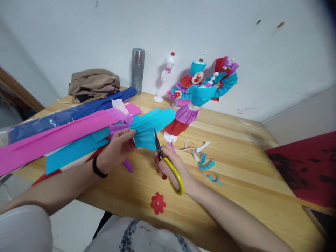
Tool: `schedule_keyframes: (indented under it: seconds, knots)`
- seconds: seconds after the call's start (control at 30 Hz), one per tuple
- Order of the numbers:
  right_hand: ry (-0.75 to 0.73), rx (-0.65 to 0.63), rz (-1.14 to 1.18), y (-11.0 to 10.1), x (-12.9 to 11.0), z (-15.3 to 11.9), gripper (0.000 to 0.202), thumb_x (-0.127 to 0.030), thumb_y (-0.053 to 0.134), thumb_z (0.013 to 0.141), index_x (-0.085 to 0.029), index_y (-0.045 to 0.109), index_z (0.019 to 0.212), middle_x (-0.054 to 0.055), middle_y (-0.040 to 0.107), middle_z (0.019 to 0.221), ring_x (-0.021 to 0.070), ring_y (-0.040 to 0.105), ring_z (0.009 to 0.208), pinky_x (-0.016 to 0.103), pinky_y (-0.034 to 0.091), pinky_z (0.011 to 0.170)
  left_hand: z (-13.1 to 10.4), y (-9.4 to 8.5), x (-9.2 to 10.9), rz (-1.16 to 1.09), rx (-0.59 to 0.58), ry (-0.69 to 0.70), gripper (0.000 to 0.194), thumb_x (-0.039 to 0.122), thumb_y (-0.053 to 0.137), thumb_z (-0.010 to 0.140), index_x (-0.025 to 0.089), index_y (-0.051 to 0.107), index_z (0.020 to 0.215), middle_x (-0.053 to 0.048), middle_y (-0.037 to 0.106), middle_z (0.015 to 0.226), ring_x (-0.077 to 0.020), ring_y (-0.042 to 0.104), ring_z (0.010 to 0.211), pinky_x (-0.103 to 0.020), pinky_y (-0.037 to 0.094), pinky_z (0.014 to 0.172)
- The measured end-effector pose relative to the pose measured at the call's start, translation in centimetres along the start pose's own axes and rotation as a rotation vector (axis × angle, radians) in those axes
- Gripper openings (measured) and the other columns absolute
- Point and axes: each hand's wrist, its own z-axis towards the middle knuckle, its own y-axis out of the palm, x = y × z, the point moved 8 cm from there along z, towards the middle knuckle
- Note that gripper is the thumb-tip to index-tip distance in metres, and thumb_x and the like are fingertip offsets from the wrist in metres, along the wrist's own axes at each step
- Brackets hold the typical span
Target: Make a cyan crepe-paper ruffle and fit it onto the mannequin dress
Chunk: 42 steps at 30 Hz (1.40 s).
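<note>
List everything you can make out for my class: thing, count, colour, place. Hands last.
scissors: one, black and yellow, centre
crepe paper: one piece, turquoise, centre
paper strips: several, pink, turquoise and red, left
blue bundle: one, blue, back left
scraps: several, mixed, right of scissors
loose flower: one, red, front
dress forms: at least four, white or multicoloured, back
flask: one, grey, back
cloth: one, brown, back left
panel: one, red, right
table: one, brown, centre
wall: one, white, back
garment: one, white patterned, bottom
wristband: one, black, left wrist
left hand: one, holding crepe paper
right hand: one, holding scissors
</note>
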Motion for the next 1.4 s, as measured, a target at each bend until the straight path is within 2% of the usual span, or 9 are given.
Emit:
schedule_keyframes:
  seconds: [0.13,0.23,0.37,0.53,0.7,0.87,1.17,1.4]
  knots:
    - [0.02,-0.008,0.075,0.1,0.1,0.0,0.048,-0.067,0.051,0.091,-0.021,0.051,0.105,-0.002,0.054,0.073,0.0117,0.053,0.056,0.024,0.045,0.049,-0.2,-0.2,0.8,0.1,0.039,0.09,0.031,0.035,0.083,0.072,0.015,0.061,0.064,0.002,0.057,0.054,-0.0096,0.055,0.05,-0.021,0.044,0.049]
    - [-0.012,0.035,0.113,-0.1,-0.3,0.1,0.054,-0.073,0.051,0.088,-0.021,0.051,0.103,0.0,0.058,0.076,0.0116,0.055,0.055,0.024,0.046,0.048,-0.3,-0.1,1.2,0.133,0.034,0.12,0.033,0.037,0.087,0.067,0.015,0.062,0.061,0.001,0.058,0.054,-0.0105,0.057,0.052,-0.023,0.047,0.052]
    - [-0.077,0.03,0.12,-0.2,-1.1,0.1,0.054,-0.073,0.05,0.088,-0.02,0.052,0.101,0.002,0.059,0.08,0.0114,0.056,0.055,0.025,0.047,0.049,-0.6,0.3,2.2,0.224,0.031,0.205,0.033,0.039,0.089,0.063,0.015,0.066,0.057,0.0,0.06,0.053,-0.0095,0.054,0.049,-0.022,0.043,0.05]
    - [-0.079,0.041,0.083,-0.5,-1.8,-0.1,0.054,-0.072,0.048,0.09,-0.02,0.053,0.1,0.001,0.059,0.076,0.0121,0.055,0.053,0.026,0.045,0.048,-1.2,1.1,3.3,0.334,-0.006,0.315,0.029,0.037,0.087,0.068,0.016,0.07,0.058,0.0,0.06,0.053,-0.0095,0.051,0.051,-0.022,0.039,0.049]
    - [-0.104,0.079,0.002,-1.1,-3.2,-0.4,0.055,-0.075,0.046,0.089,-0.02,0.053,0.095,0.0,0.055,0.071,0.0136,0.052,0.055,0.027,0.044,0.051,-1.4,2.0,3.5,0.347,-0.045,0.304,0.028,0.03,0.086,0.07,0.017,0.067,0.055,0.001,0.055,0.051,-0.01,0.05,0.051,-0.023,0.038,0.048]
    - [-0.1,0.104,-0.04,-1.6,-3.9,-0.7,0.057,-0.076,0.043,0.09,-0.02,0.053,0.094,0.0,0.055,0.07,0.0141,0.052,0.057,0.027,0.044,0.053,-1.0,2.7,4.0,0.412,-0.071,0.332,0.03,0.039,0.086,0.071,0.017,0.069,0.058,0.0,0.058,0.052,-0.0099,0.049,0.049,-0.024,0.038,0.046]
    - [-0.108,0.134,-0.052,-2.1,-3.8,-0.6,0.058,-0.078,0.043,0.089,-0.021,0.052,0.094,-0.001,0.055,0.069,0.0136,0.054,0.055,0.028,0.044,0.053,-0.8,3.4,4.2,0.486,-0.1,0.347,0.035,0.045,0.083,0.073,0.018,0.069,0.056,0.0,0.057,0.05,-0.0084,0.047,0.046,-0.023,0.035,0.044]
    - [-0.078,0.144,-0.044,-2.1,-3.4,-0.7,0.055,-0.076,0.04,0.091,-0.022,0.05,0.093,-0.003,0.053,0.061,0.0138,0.053,0.049,0.028,0.043,0.049,-0.6,3.2,4.0,0.479,-0.105,0.335,0.034,0.042,0.084,0.074,0.017,0.068,0.056,0.0,0.059,0.051,-0.007,0.046,0.045,-0.021,0.032,0.041]
